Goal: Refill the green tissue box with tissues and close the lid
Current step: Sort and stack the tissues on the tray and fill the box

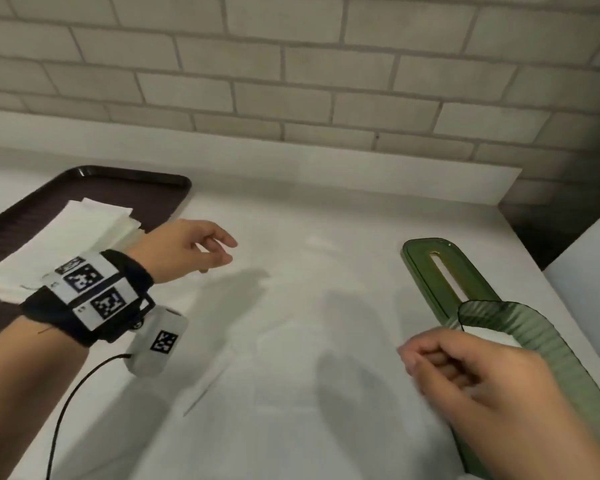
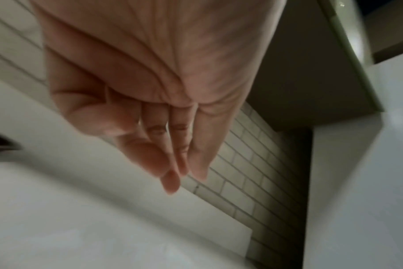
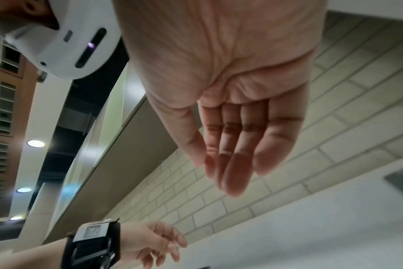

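Observation:
The green tissue box (image 1: 534, 344), ribbed and translucent, stands open at the right edge of the white counter (image 1: 309, 306). Something white shows inside its mouth. Its flat green lid (image 1: 459, 268), with a long slot, lies on the counter just beyond the box. A stack of white tissues (image 1: 84, 230) lies on a dark tray (image 1: 136, 173) at the left. My left hand (image 1: 222, 252) (image 2: 182, 180) hovers beside the tray with relaxed fingers and holds nothing. My right hand (image 1: 426, 362) (image 3: 216, 172) hangs in front of the box, fingers loosely curled and empty. The left hand (image 3: 159, 243) also shows in the right wrist view.
A pale brick wall (image 1: 291, 81) rises behind a low white ledge (image 1: 326, 168). The counter ends at the right near a dark gap (image 1: 541, 233). A black cable (image 1: 70, 393) hangs from the left wrist camera.

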Motion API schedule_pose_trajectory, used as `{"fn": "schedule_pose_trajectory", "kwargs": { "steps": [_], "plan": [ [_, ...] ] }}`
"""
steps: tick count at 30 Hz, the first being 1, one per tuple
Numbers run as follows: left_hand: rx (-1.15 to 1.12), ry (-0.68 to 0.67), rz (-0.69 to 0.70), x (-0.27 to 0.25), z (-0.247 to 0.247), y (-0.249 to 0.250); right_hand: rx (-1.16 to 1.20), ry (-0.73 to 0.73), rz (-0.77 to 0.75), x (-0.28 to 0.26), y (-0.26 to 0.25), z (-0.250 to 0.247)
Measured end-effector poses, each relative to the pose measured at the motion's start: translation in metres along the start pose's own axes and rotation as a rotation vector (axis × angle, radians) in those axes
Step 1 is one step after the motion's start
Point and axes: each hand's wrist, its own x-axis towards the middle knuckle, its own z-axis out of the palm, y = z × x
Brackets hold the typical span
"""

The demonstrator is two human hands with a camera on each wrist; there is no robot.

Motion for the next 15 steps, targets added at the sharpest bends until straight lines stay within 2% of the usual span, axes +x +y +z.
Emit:
{"fn": "schedule_pose_trajectory", "kwargs": {
  "steps": [3, 5, 7, 11, 15],
  "plan": [
    [-0.080, -0.025, -0.092, -0.018, 0.005, -0.031, -0.064, -0.091, 0.067, 0.023, -0.006, 0.027],
    [-0.142, -0.040, -0.124, -0.027, 0.011, -0.045, -0.122, -0.118, 0.123, 0.039, -0.006, 0.045],
    [-0.183, -0.052, -0.147, -0.033, 0.019, -0.054, -0.198, -0.205, 0.202, 0.055, -0.002, 0.061],
    [-0.233, -0.084, -0.151, -0.044, 0.032, -0.064, -0.424, -0.359, 0.378, 0.090, 0.009, 0.086],
    [-0.343, -0.087, -0.126, -0.054, 0.036, -0.070, -0.512, -0.376, 0.569, 0.113, 0.015, 0.092]
  ]
}}
